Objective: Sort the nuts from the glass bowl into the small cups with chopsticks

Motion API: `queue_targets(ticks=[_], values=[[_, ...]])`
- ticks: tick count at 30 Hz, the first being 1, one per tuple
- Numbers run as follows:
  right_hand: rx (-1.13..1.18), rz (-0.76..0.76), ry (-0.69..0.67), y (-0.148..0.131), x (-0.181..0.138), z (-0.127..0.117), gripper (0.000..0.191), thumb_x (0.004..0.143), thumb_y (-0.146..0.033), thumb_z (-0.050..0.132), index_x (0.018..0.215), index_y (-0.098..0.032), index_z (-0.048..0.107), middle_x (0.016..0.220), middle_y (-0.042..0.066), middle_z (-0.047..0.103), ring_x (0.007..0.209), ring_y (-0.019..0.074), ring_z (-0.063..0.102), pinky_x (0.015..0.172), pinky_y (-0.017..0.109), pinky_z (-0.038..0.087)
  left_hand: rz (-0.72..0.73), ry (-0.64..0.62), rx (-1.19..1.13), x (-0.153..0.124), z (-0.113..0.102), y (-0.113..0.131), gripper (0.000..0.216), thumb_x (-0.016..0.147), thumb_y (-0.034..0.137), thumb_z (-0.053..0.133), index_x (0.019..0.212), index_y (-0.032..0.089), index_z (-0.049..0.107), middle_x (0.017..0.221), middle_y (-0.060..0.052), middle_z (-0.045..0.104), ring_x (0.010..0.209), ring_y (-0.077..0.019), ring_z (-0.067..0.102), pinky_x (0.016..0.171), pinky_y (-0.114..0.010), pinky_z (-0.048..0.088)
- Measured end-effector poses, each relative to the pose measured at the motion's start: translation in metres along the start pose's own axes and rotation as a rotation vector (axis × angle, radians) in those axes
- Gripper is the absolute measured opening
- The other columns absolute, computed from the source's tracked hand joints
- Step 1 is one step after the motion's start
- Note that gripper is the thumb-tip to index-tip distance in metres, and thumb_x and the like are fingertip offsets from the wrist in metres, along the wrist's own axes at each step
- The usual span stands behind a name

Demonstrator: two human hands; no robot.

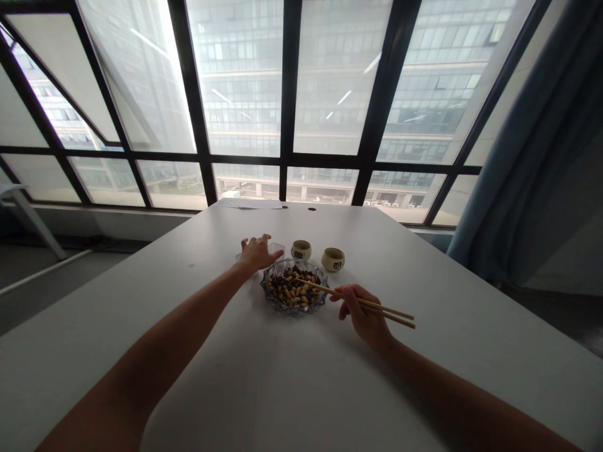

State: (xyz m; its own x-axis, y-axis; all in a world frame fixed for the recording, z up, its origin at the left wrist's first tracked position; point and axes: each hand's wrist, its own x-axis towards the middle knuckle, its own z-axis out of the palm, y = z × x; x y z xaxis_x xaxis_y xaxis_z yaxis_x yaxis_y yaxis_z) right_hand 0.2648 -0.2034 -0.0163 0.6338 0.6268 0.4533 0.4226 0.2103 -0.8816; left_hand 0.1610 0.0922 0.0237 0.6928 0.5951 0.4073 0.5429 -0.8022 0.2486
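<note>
A clear glass dish (320, 297) full of peanuts and dark beans sits in the middle of the white table (188, 351). My right hand (362, 317) is closed on a pair of wooden chopsticks (372, 306), whose tips reach into the dish. My left hand (257, 252) lies beyond the dish's left side, fingers curled over a small clear cup (277, 247) that is mostly hidden. Two small cream ceramic cups (301, 250) (333, 259) stand just behind the dish.
Papers (249, 204) lie at the table's far edge beside a small round hole (311, 208). Large black-framed windows (287, 100) fill the background. A blue-grey curtain (541, 163) hangs at the right. A white stand (28, 216) is at the left.
</note>
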Motion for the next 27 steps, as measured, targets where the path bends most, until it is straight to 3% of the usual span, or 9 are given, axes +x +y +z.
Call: queue_targets(ticks=[4, 6, 12, 16, 19, 22, 25, 27], values=[[-0.033, -0.037, -0.016, 0.003, 0.0, -0.002, 0.044, 0.09, -0.061, 0.057, 0.084, -0.019, 0.071, 0.079, 0.008, 0.076, 0.045, 0.0125, 0.059, 0.042, 0.025, 0.048, -0.099, -0.109, 0.016, 0.016, 0.007, 0.007, 0.077, 0.078, 0.066, 0.059, 0.135, 0.017, 0.045, 0.114, -0.021, 0.071, 0.113, -0.0404, 0.063, 0.101, -0.057, 0.033], [-0.051, -0.064, -0.019, 0.004, 0.0, -0.003, 0.043, 0.091, -0.059, 0.057, 0.084, -0.02, 0.071, 0.077, 0.007, 0.075, 0.045, 0.0132, 0.06, 0.043, 0.026, 0.049, -0.082, -0.113, 0.0, 0.018, 0.007, 0.007, 0.077, 0.077, 0.061, 0.062, 0.137, 0.018, 0.042, 0.112, -0.019, 0.072, 0.11, -0.0384, 0.065, 0.1, -0.054, 0.036], [-0.159, -0.226, -0.097, -0.002, -0.005, -0.006, 0.033, 0.093, -0.051, 0.058, 0.09, -0.022, 0.074, 0.076, 0.005, 0.076, 0.049, 0.0143, 0.062, 0.049, 0.027, 0.05, 0.268, 0.017, 0.03, 0.011, -0.002, 0.005, 0.075, 0.075, 0.035, 0.069, 0.143, 0.018, 0.042, 0.117, -0.016, 0.069, 0.11, -0.0365, 0.062, 0.097, -0.048, 0.042], [-0.2, -0.285, -0.142, -0.008, -0.007, -0.009, 0.031, 0.092, -0.05, 0.059, 0.09, -0.023, 0.075, 0.079, 0.005, 0.076, 0.052, 0.0146, 0.064, 0.053, 0.027, 0.05, 0.348, 0.037, 0.077, 0.008, -0.005, 0.004, 0.072, 0.076, 0.032, 0.068, 0.142, 0.016, 0.044, 0.12, -0.017, 0.067, 0.113, -0.0372, 0.059, 0.098, -0.048, 0.042], [-0.193, -0.262, -0.139, -0.007, -0.006, -0.009, 0.031, 0.093, -0.051, 0.058, 0.091, -0.024, 0.074, 0.079, 0.005, 0.076, 0.051, 0.0145, 0.063, 0.052, 0.028, 0.051, 0.28, 0.009, 0.068, 0.01, -0.005, 0.004, 0.072, 0.078, 0.037, 0.065, 0.143, 0.015, 0.041, 0.116, -0.016, 0.069, 0.108, -0.0348, 0.063, 0.098, -0.047, 0.042], [-0.141, -0.21, -0.086, -0.002, -0.004, -0.007, 0.033, 0.094, -0.051, 0.056, 0.091, -0.022, 0.072, 0.08, 0.006, 0.076, 0.048, 0.0135, 0.061, 0.048, 0.027, 0.05, 0.102, -0.086, 0.074, 0.018, -0.005, 0.003, 0.074, 0.079, 0.046, 0.062, 0.142, 0.013, 0.04, 0.112, -0.018, 0.07, 0.106, -0.0351, 0.066, 0.096, -0.047, 0.043], [-0.057, -0.135, -0.01, 0.003, 0.0, -0.004, 0.036, 0.095, -0.053, 0.055, 0.088, -0.02, 0.069, 0.08, 0.006, 0.075, 0.047, 0.0121, 0.06, 0.044, 0.025, 0.048, -0.036, -0.199, 0.096, 0.027, -0.005, 0.006, 0.075, 0.08, 0.054, 0.059, 0.14, 0.012, 0.041, 0.12, -0.022, 0.068, 0.114, -0.0384, 0.063, 0.098, -0.051, 0.041], [-0.013, -0.085, 0.034, 0.006, 0.003, -0.004, 0.039, 0.094, -0.056, 0.055, 0.088, -0.019, 0.069, 0.08, 0.007, 0.074, 0.046, 0.0114, 0.059, 0.042, 0.025, 0.048, -0.036, -0.227, 0.1, 0.032, -0.004, 0.015, 0.077, 0.081, 0.057, 0.057, 0.141, 0.012, 0.042, 0.128, -0.023, 0.064, 0.122, -0.039, 0.058, 0.104, -0.053, 0.036]])
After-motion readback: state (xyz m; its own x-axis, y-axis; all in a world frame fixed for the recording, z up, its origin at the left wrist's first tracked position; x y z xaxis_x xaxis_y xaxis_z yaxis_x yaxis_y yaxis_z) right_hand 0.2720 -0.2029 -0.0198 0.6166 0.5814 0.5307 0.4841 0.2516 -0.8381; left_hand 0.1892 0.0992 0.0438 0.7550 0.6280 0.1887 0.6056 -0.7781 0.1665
